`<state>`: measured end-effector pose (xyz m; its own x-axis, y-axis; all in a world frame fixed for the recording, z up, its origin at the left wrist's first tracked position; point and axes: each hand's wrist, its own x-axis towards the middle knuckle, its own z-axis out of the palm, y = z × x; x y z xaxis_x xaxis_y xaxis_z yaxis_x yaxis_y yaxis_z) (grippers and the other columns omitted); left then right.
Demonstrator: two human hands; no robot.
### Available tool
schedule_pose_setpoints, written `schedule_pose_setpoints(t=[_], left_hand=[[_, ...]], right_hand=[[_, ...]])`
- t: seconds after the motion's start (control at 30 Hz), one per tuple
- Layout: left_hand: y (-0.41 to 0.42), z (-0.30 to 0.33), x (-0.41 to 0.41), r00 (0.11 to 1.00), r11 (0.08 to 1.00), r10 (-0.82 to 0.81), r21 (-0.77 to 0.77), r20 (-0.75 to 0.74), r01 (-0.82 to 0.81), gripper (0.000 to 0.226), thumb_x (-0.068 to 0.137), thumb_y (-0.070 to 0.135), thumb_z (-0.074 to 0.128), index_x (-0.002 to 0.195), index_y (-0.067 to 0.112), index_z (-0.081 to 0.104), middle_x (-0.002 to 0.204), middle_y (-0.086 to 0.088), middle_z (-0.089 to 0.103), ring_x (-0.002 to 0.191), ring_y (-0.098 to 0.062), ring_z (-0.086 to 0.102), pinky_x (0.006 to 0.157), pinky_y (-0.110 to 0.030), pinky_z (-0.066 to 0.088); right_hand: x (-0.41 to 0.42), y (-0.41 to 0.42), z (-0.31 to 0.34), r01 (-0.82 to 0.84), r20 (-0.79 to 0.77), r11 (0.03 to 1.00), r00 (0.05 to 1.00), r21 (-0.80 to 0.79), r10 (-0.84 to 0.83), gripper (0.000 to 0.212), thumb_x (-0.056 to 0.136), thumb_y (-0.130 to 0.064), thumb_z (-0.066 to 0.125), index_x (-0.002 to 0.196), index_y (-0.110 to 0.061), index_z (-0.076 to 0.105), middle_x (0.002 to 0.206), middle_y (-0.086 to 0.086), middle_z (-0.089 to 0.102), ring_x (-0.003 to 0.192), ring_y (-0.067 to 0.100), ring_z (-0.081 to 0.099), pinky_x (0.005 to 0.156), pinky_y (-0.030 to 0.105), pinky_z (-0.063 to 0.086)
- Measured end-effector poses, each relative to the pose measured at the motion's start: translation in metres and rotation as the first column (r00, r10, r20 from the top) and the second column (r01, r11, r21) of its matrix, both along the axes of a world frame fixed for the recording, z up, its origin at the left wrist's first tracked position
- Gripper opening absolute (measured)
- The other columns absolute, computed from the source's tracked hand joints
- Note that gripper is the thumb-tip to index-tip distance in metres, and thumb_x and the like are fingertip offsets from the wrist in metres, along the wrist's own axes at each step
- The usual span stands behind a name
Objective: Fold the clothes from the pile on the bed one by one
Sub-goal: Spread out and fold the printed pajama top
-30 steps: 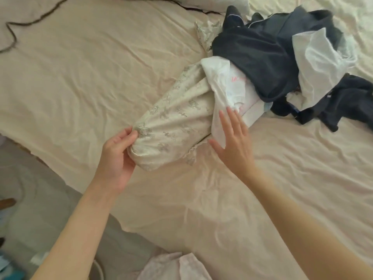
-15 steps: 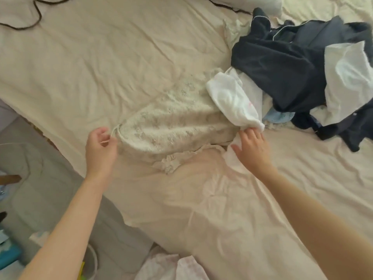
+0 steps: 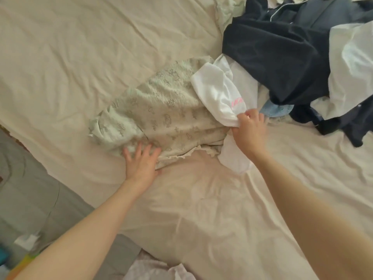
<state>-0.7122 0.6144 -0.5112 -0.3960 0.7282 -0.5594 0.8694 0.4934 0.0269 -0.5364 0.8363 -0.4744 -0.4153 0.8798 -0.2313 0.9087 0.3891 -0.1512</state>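
Observation:
A pale printed garment (image 3: 161, 116) with a frilly hem lies spread on the cream bed sheet (image 3: 80, 57). My left hand (image 3: 141, 160) rests flat on its near edge, fingers straight and spread. A white garment with pink lettering (image 3: 218, 96) overlaps the printed one's right end. My right hand (image 3: 250, 132) grips this white garment at its lower fold. Behind it sits the pile of clothes (image 3: 282, 47), mostly dark navy with white pieces and a bit of light blue cloth (image 3: 276, 110).
The bed's near left edge drops to a grey floor (image 3: 30, 188) with small items at the bottom left. A pinkish cloth (image 3: 159, 269) shows at the bottom edge. A white piece (image 3: 355, 63) lies on the pile's right side.
My left hand let go of the printed garment's left end and moved right, now lying flat on its near edge. My right hand took hold of the white garment.

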Motion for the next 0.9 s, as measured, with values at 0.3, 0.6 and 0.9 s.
schedule_pose_setpoints(t=[0.3,0.6,0.9], left_hand=[[-0.010,0.064,-0.011,0.877,0.931,0.213,0.183,0.431,-0.316,0.028,0.088,0.008,0.055,0.114,0.014,0.062,0.094,-0.009,0.064,0.092,-0.031,0.061,0.065,-0.028,0.035],[-0.012,0.175,0.006,0.860,0.930,0.184,0.198,0.476,-0.308,0.020,0.086,0.012,0.060,0.105,0.008,0.065,0.091,-0.011,0.069,0.088,-0.029,0.062,0.064,-0.026,0.037],[-0.017,0.301,0.024,0.672,0.741,0.148,0.369,0.725,-0.561,0.004,0.085,0.017,0.068,0.086,0.020,0.069,0.073,0.009,0.069,0.066,0.000,0.060,0.059,-0.013,0.045]], right_hand=[[0.042,0.049,0.083,0.403,-0.364,0.405,0.178,-0.821,-0.914,0.017,0.089,-0.014,0.062,0.105,-0.006,0.061,0.087,0.003,0.063,0.079,0.016,0.062,0.071,0.030,0.052],[0.042,0.078,0.201,0.414,-0.737,0.731,0.183,-0.542,-0.650,0.053,0.094,-0.021,0.056,0.143,-0.014,0.036,0.138,0.002,0.048,0.121,0.013,0.050,0.101,0.026,0.042],[0.027,-0.131,0.205,-0.378,-0.580,0.838,0.810,-0.395,0.092,0.072,0.079,-0.036,0.073,0.141,-0.019,0.040,0.145,-0.007,0.037,0.132,0.005,0.032,0.111,0.028,0.026]])
